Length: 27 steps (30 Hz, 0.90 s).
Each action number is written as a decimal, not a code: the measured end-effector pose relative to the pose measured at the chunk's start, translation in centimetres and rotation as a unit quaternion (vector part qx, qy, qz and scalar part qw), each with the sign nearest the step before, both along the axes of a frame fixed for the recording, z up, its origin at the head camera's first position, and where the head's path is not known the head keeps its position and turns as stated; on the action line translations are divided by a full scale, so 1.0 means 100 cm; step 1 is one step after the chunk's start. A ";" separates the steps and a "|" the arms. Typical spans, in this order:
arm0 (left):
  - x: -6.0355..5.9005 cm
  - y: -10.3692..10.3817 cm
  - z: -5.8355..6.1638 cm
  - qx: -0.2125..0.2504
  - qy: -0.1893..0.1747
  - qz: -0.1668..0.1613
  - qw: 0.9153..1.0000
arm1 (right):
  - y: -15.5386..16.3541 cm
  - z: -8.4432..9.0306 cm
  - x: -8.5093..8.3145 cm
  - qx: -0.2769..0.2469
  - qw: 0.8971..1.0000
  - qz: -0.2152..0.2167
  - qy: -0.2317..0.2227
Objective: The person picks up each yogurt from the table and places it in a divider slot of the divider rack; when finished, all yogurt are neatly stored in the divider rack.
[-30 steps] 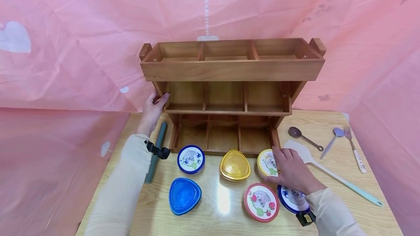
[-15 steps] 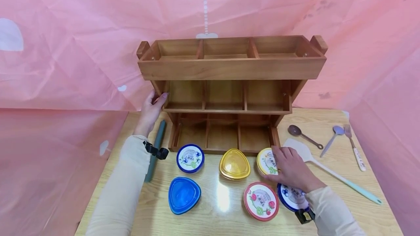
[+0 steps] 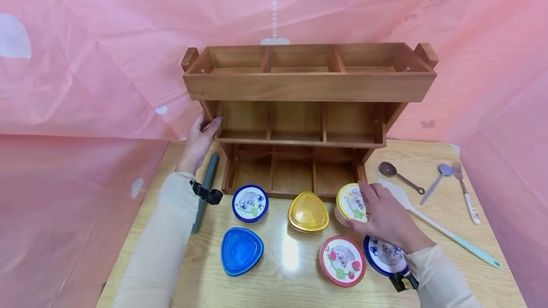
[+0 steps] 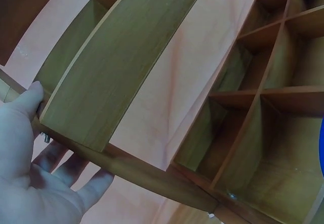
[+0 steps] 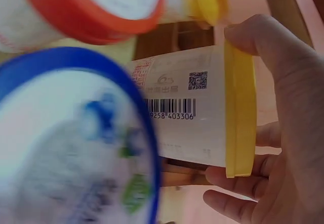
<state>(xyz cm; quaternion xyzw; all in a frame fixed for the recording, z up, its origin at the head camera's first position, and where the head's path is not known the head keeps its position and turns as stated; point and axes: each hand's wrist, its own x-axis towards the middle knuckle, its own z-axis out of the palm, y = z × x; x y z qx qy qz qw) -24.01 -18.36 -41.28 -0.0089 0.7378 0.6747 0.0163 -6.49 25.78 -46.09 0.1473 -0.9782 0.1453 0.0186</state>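
Observation:
My left hand point(image 3: 199, 144) grips the left end of the three-tier wooden rack point(image 3: 306, 88). In the left wrist view its thumb lies on the end of the middle tier, with the fingers round the side strut point(image 4: 157, 176). My right hand point(image 3: 387, 217) holds a round tub with a yellow lid point(image 3: 352, 201) in front of the rack's lower right. The right wrist view shows thumb and fingers on opposite edges of that lid, the tub's barcode side point(image 5: 187, 107) facing the camera. Beneath the right hand is a blue-lidded round tub point(image 3: 385, 256), partly covered.
A red-lidded tub point(image 3: 342, 261), yellow triangular container point(image 3: 308, 212), blue triangular container point(image 3: 241, 252) and another blue-lidded tub point(image 3: 250, 203) stand in front. A grey-green stick point(image 3: 207, 184) lies left. Right lie a brown scoop point(image 3: 400, 177), lilac spoon point(image 3: 437, 182), fork point(image 3: 466, 191) and spatula point(image 3: 441, 227).
The head view has shifted slightly. The yellow-lidded tub in my right hand has moved a little toward the rack and seems slightly raised. My left hand keeps its hold on the rack.

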 end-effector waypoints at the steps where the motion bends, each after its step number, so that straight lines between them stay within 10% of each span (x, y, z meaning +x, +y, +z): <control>1: 0.000 0.001 0.000 -0.001 0.001 0.001 1.000 | 0.000 0.005 -0.001 -0.003 1.000 -0.003 -0.003; 12: 0.004 0.004 0.004 -0.009 0.001 -0.002 1.000 | -0.002 0.031 -0.027 -0.045 0.998 -0.032 -0.026; 27: 0.004 0.010 0.003 -0.005 0.001 -0.007 1.000 | -0.009 0.012 -0.070 -0.086 0.994 -0.062 -0.036</control>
